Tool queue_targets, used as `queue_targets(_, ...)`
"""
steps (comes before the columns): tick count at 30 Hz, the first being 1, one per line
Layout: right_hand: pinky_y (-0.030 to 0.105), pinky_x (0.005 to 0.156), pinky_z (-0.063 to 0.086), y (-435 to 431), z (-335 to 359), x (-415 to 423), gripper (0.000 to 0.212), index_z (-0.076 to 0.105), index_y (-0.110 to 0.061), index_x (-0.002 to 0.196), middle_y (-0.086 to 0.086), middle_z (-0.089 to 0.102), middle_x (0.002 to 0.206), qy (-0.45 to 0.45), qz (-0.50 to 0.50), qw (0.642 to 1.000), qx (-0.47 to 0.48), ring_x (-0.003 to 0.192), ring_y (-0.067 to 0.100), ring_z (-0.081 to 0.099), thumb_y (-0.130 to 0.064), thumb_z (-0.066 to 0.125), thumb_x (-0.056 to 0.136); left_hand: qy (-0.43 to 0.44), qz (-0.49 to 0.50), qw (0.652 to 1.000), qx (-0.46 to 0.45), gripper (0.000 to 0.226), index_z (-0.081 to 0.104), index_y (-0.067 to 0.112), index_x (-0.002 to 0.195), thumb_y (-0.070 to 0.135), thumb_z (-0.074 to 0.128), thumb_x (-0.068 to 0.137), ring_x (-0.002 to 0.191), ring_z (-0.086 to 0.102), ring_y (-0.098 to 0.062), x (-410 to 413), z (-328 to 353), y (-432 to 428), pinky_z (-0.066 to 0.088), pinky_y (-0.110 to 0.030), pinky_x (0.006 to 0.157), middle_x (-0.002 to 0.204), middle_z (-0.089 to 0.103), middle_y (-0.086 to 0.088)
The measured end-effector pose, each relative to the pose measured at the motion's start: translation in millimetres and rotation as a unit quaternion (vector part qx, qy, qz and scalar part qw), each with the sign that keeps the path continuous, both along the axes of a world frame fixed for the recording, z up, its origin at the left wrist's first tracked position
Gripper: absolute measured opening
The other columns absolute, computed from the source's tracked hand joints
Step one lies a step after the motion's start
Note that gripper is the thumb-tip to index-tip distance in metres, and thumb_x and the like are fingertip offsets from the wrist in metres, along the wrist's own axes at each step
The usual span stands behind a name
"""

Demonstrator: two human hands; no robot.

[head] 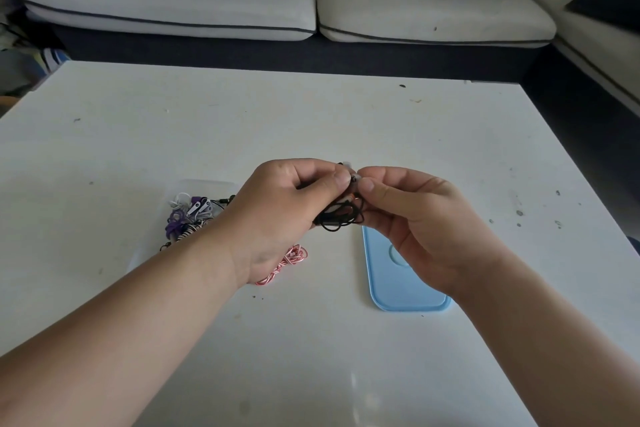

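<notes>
Earphones [341, 218]: black wired set, being held up over the white table [311, 340] in a loose coil between both hands, just above the far end of the blue lid [408, 288].
Left hand [294, 204]: fingers are being curled round the coil, thumb being pressed down on top.
Right hand [415, 225]: a small bit at the coil's top is being pinched by thumb and forefinger; bud or plug, can't tell.
Handling: probably featherweight, floppy and tangle-prone. The thin cord is likely being strained if yanked, so hold is best being taken on the bundle's middle, not on single strands.
Nearby: pink-and-white cable [291, 260] and a clear tub [207, 181] of purple and white earphones [194, 215] are being left on the table.
</notes>
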State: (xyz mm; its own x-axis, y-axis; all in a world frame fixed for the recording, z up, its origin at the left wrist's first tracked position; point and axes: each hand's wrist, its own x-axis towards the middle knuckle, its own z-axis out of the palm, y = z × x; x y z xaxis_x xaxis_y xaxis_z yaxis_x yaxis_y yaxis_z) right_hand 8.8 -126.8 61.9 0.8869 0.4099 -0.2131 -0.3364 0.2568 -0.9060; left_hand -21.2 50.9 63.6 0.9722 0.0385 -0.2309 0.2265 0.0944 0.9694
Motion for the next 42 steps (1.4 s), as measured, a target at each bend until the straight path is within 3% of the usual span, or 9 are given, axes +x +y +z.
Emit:
queue_targets(10, 0.044, 0.085, 0.054, 0, -4, 1, 0.018, 0.071, 0.003, 0.09, 0.02, 0.069, 0.086, -0.029, 0.003, 0.999, -0.019, 0.087, 0.035, 0.063, -0.014, 0.072, 0.082, -0.024, -0.018, 0.999, 0.025, 0.017, 0.08, 0.015, 0.106, 0.019, 0.064, 0.101, 0.1, 0.076, -0.015, -1, -3, 1, 0.056, -0.03, 0.091, 0.105, 0.08, -0.003)
queue_targets(20, 0.038, 0.074, 0.058, 5, -3, -5, 0.011, 0.073, -0.004, 0.086, 0.015, 0.074, 0.079, -0.144, -0.064, 0.983, -0.1, 0.074, 0.029, 0.069, 0.0, 0.067, 0.094, -0.036, 0.017, 0.999, 0.011, 0.016, 0.08, 0.013, 0.098, 0.015, 0.065, 0.101, 0.096, 0.078, -0.018, -2, -5, -5, 0.058, -0.04, 0.099, 0.101, 0.081, -0.006)
queue_targets(25, 0.038, 0.075, 0.058, 10, -4, -8, 0.014, 0.073, -0.006, 0.085, 0.015, 0.074, 0.079, -0.161, -0.087, 0.976, -0.116, 0.074, 0.029, 0.067, 0.0, 0.067, 0.095, -0.038, 0.029, 0.999, 0.015, 0.02, 0.08, 0.019, 0.096, 0.036, 0.071, 0.09, 0.095, 0.078, -0.031, -4, -5, -10, 0.05, -0.07, 0.101, 0.095, 0.08, -0.011)
queue_targets(29, 0.039, 0.077, 0.06, 12, -4, -10, 0.013, 0.074, -0.007, 0.085, 0.014, 0.075, 0.079, -0.166, -0.109, 0.972, -0.124, 0.074, 0.028, 0.068, 0.0, 0.068, 0.095, -0.025, 0.036, 0.999, 0.009, 0.038, 0.08, 0.023, 0.095, 0.055, 0.075, 0.074, 0.1, 0.075, -0.038, -5, -4, -12, 0.043, -0.079, 0.098, 0.094, 0.08, -0.01)
queue_targets(32, 0.032, 0.072, 0.06, 12, -3, -11, 0.013, 0.074, -0.007, 0.085, 0.01, 0.076, 0.077, -0.179, -0.119, 0.967, -0.137, 0.072, 0.024, 0.07, -0.001, 0.069, 0.094, -0.02, 0.048, 0.999, 0.011, 0.024, 0.08, 0.023, 0.09, 0.046, 0.078, 0.085, 0.091, 0.077, -0.033, -5, -7, -13, 0.059, -0.061, 0.083, 0.09, 0.08, -0.009)
queue_targets(34, 0.022, 0.066, 0.056, 12, -2, -12, 0.012, 0.074, -0.007, 0.085, 0.007, 0.076, 0.075, -0.189, -0.127, 0.963, -0.142, 0.068, 0.017, 0.071, 0.0, 0.069, 0.094, -0.017, 0.058, 0.998, -0.005, 0.017, 0.08, 0.019, 0.087, 0.032, 0.073, 0.095, 0.084, 0.077, -0.028, -5, -6, -15, 0.056, -0.037, 0.07, 0.087, 0.08, -0.011)
queue_targets(37, 0.011, 0.051, 0.046, 12, 0, -14, 0.009, 0.073, -0.005, 0.087, 0.001, 0.075, 0.071, -0.199, -0.141, 0.958, -0.154, 0.059, 0.007, 0.067, -0.001, 0.069, 0.094, -0.011, 0.058, 0.998, -0.027, 0.018, 0.079, 0.015, 0.088, 0.025, 0.069, 0.098, 0.08, 0.076, -0.021, -5, -2, -16, 0.053, -0.019, 0.062, 0.084, 0.079, -0.01)
queue_targets(39, 0.01, 0.049, 0.044, 13, 1, -14, 0.009, 0.072, -0.007, 0.088, -0.001, 0.074, 0.071, -0.217, -0.139, 0.952, -0.167, 0.061, 0.006, 0.067, -0.002, 0.069, 0.095, -0.004, 0.059, 0.998, -0.029, 0.018, 0.079, 0.015, 0.087, 0.026, 0.069, 0.098, 0.076, 0.075, -0.016, -5, -1, -16, 0.051, -0.016, 0.059, 0.082, 0.078, -0.007)
queue_targets(42, 0.016, 0.06, 0.049, 13, 1, -12, 0.011, 0.069, -0.012, 0.088, -0.008, 0.072, 0.072, -0.254, -0.123, 0.938, -0.201, 0.066, 0.007, 0.068, -0.003, 0.07, 0.094, 0.012, 0.058, 0.998, -0.017, 0.019, 0.08, 0.019, 0.088, 0.031, 0.07, 0.097, 0.076, 0.073, -0.014, -4, 0, -16, 0.051, -0.028, 0.071, 0.083, 0.078, -0.003)
